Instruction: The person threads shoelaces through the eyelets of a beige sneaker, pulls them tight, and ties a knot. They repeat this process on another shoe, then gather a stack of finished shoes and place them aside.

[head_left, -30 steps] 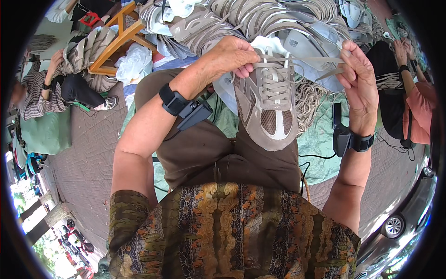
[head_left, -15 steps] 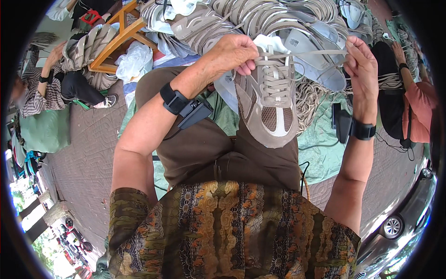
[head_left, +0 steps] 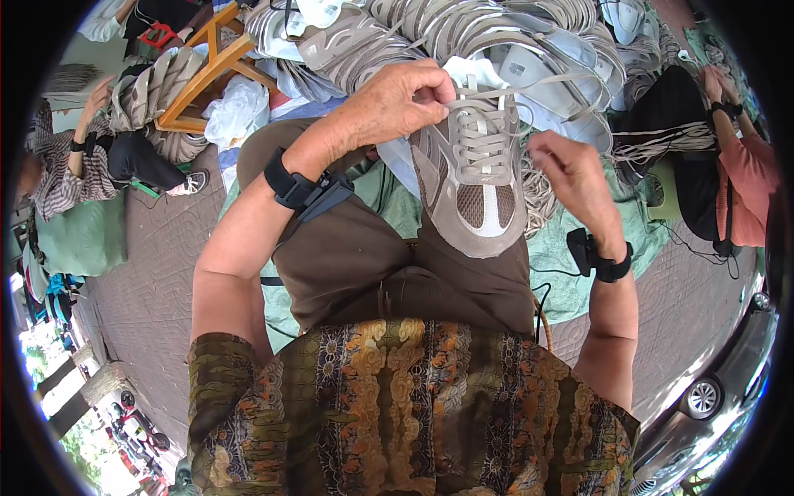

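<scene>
A beige and brown sneaker [head_left: 480,217] stands over my right thigh, its toe toward me. Flat beige shoelace [head_left: 481,142] criss-crosses its front. At the left of the tongue, my left hand [head_left: 407,99] pinches the lace by the top eyelets. Beside the sneaker's right side is my right hand [head_left: 576,175], lower down, its fingers curled and slightly blurred; whether lace lies between them I cannot make out. A slack length of lace [head_left: 562,78] arcs from the tongue out to the right, above that hand.
Behind the sneaker lie stacked grey shoe uppers [head_left: 488,29] and a tangle of laces [head_left: 542,194]. A wooden stool [head_left: 217,70] and a white plastic bag [head_left: 237,112] are at the far left. Other people sit at both sides, one in a coral top [head_left: 748,190].
My right hand has come down and inward from the far right toward the sneaker's side. The lace that was stretched taut now curves loosely. My left hand stays at the tongue.
</scene>
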Demonstrator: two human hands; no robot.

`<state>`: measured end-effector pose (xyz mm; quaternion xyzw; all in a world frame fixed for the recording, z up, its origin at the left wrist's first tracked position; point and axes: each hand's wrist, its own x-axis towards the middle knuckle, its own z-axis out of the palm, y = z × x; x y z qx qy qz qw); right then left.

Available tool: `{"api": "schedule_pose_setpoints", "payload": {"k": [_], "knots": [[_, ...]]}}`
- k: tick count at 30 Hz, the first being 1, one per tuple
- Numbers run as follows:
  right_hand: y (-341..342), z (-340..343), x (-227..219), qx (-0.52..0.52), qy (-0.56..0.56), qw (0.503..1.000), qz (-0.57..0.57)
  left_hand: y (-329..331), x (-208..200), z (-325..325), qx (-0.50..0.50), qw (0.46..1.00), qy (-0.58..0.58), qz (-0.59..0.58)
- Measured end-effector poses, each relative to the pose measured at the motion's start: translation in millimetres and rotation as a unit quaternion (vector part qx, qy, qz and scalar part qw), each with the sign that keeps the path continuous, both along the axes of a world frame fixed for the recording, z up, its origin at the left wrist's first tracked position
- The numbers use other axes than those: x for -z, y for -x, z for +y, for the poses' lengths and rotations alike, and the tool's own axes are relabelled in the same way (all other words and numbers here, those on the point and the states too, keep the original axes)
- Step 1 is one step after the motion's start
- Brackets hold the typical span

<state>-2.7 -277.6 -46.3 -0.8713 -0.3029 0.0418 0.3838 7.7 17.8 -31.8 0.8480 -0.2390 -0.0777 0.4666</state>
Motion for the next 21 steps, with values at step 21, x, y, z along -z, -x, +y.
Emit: {"api": "schedule_pose_setpoints", "payload": {"k": [21], "knots": [[-30.5, 44.9, -7.7, -0.075, -0.008, 0.997, 0.011, 20.3, 7.0, 12.3, -0.095, 0.981, 0.106, 0.134]]}}
